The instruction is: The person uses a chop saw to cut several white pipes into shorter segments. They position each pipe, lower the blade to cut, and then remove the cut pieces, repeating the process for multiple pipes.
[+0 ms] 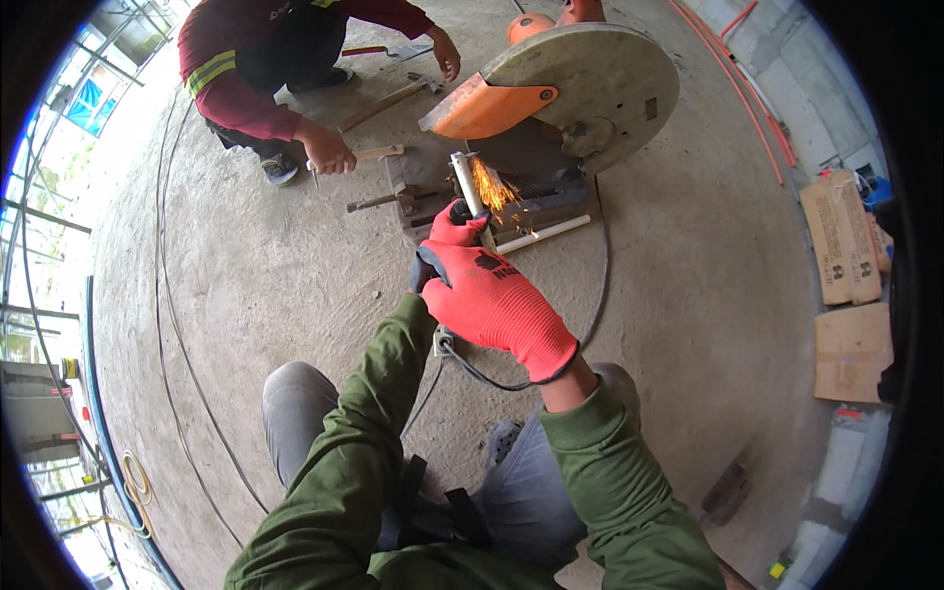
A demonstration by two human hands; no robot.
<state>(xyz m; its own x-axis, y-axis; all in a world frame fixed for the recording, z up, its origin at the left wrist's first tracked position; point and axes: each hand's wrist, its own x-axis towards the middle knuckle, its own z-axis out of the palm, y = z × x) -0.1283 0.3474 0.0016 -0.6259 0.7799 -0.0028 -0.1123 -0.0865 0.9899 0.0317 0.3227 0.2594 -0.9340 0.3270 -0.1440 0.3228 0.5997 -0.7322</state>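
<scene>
A pale metal tube [467, 187] stands slanted over the dark base [423, 211] of a cut-off saw. My left hand [455, 226], in a red glove with dark palm, is closed round its lower part. Close behind it my right hand [501, 300], gloved alike, is closed against my left wrist; its fingertips are partly hidden, so what they grip does not show. Orange sparks [495, 187] spray beside the tube's upper part. Above hangs the saw's large grey disc [610, 88] with an orange guard [492, 106]. Another pale tube [546, 234] lies along the base's near edge.
At upper left a co-worker [241, 93] crouches, one hand [329, 149] by a wooden handle [379, 152]. A hammer [388, 103] and trowel [411, 49] lie near. A black cable [602, 285] curves past my hands. Cardboard boxes [851, 354] stand along the right wall.
</scene>
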